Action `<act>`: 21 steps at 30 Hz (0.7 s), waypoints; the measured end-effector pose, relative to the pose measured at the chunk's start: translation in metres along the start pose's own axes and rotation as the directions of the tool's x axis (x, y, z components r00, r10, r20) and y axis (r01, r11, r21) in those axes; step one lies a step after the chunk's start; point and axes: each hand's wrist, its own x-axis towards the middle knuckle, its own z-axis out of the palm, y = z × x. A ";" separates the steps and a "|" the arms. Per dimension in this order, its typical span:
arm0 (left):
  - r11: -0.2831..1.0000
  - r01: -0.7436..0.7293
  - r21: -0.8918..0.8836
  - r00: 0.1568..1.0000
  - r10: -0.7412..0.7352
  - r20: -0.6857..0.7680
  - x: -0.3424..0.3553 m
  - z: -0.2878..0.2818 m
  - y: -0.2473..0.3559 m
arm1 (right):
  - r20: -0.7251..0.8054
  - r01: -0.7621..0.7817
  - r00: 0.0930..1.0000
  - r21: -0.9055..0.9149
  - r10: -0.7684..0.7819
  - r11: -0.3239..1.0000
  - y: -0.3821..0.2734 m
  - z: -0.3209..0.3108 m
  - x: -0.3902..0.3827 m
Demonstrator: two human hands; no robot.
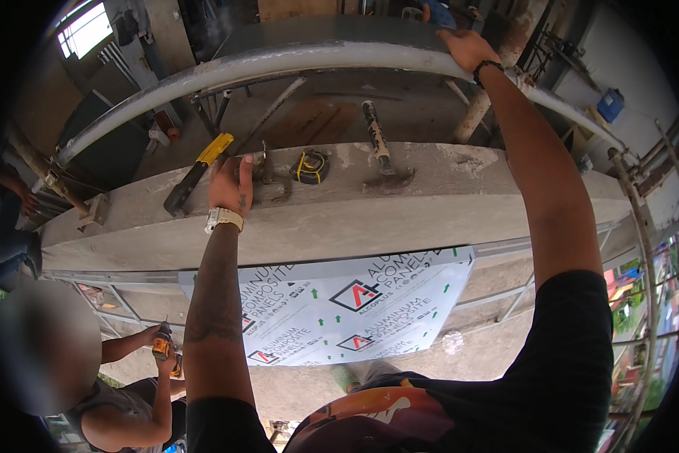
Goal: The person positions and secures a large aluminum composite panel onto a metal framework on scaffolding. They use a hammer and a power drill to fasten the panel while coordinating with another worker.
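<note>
My left hand [230,185] rests on the concrete ledge [460,200], fingers apart and slightly bent, beside a long yellow-and-black tool [200,171]; metal bits at its right are hard to make out. A black-and-yellow tape measure [310,166] lies farther right, then a worn hammer-like tool [377,140]. My right hand [469,51] is wrapped over the curved grey pipe rail [313,57] at the top. Below the ledge, between my forearms, sits a white panel [369,294] in printed protective film.
A co-worker [128,408] at lower left holds a yellow drill [162,343]. Another person [18,219] is at the far left, one more [437,11] beyond the rail. Scaffold pipes [637,219] stand at right; a metal frame [120,294] runs below the ledge.
</note>
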 end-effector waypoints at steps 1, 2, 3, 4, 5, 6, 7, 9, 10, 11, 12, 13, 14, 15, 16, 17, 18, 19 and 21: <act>1.000 0.001 -0.001 1.000 -0.001 0.000 0.001 0.001 0.001 | -0.007 -0.003 1.000 -0.001 0.003 1.000 0.002 -0.001 0.001; 1.000 -0.008 -0.008 1.000 0.008 -0.002 0.001 0.002 0.001 | -0.014 -0.006 1.000 -0.001 0.006 1.000 0.004 -0.002 0.002; 1.000 -0.015 -0.009 1.000 0.015 -0.004 0.001 0.002 0.001 | -0.009 -0.006 1.000 0.001 0.006 1.000 0.002 -0.002 0.001; 1.000 -0.021 -0.011 1.000 0.021 -0.006 0.001 0.001 0.000 | -0.004 -0.005 1.000 0.004 0.005 1.000 0.001 -0.003 0.000; 1.000 -0.022 -0.013 1.000 0.022 -0.010 0.001 0.001 0.000 | 0.001 -0.005 1.000 0.006 0.005 1.000 0.000 -0.004 -0.001; 1.000 -0.024 -0.014 1.000 0.024 -0.014 0.001 0.001 0.000 | 0.001 -0.013 1.000 0.012 0.013 1.000 -0.001 -0.005 -0.002; 1.000 -0.026 -0.014 1.000 0.026 -0.018 0.001 0.001 -0.001 | 0.002 -0.022 1.000 0.019 0.022 1.000 -0.004 -0.005 -0.003; 1.000 -0.024 -0.016 1.000 0.024 -0.020 0.001 0.001 -0.001 | 0.004 -0.030 1.000 0.021 0.030 0.999 -0.006 -0.005 -0.004; 1.000 -0.024 -0.019 1.000 0.023 -0.021 0.001 0.001 -0.002 | 0.006 -0.031 1.000 0.017 0.031 0.999 -0.005 -0.006 -0.004; 1.000 -0.025 -0.018 0.999 0.024 -0.024 0.001 0.002 -0.002 | 0.007 -0.031 0.999 0.013 0.031 0.999 -0.005 -0.006 -0.004; 0.999 -0.027 -0.018 0.999 0.026 -0.027 0.001 0.003 -0.001 | 0.002 -0.024 1.000 0.009 0.024 1.000 -0.002 -0.005 -0.002; 0.999 -0.029 -0.018 0.999 0.028 -0.030 0.001 0.003 -0.001 | -0.004 -0.016 1.000 0.005 0.016 1.000 0.001 -0.004 0.000; 0.999 -0.031 -0.024 0.999 0.031 -0.025 0.002 0.003 -0.001 | -0.010 -0.009 1.000 0.000 0.009 1.000 0.004 -0.004 0.002; 0.999 -0.029 -0.026 0.999 0.029 -0.018 0.001 0.002 -0.002 | -0.001 -0.007 1.000 0.005 0.007 1.000 0.002 -0.003 0.001; 0.999 -0.027 -0.027 1.000 0.027 -0.011 0.001 0.001 -0.003 | 0.007 -0.005 1.000 0.010 0.005 1.000 0.000 -0.003 -0.001; 1.000 -0.015 -0.023 1.000 0.015 -0.001 0.001 0.001 -0.003 | 0.014 -0.004 1.000 0.014 0.003 1.000 -0.001 -0.004 -0.002; 1.000 -0.002 -0.018 1.000 0.002 0.008 0.001 0.000 -0.003 | 0.029 0.000 1.000 0.019 -0.001 1.000 -0.003 -0.006 -0.003; 1.000 0.011 -0.012 1.000 -0.011 0.017 0.001 -0.002 -0.002 | 0.045 0.004 0.999 0.024 -0.005 1.000 -0.005 -0.008 -0.004; 1.000 0.015 -0.020 1.000 -0.014 0.021 0.000 -0.002 0.000 | 0.057 0.004 0.998 0.030 -0.005 1.000 -0.004 -0.010 -0.004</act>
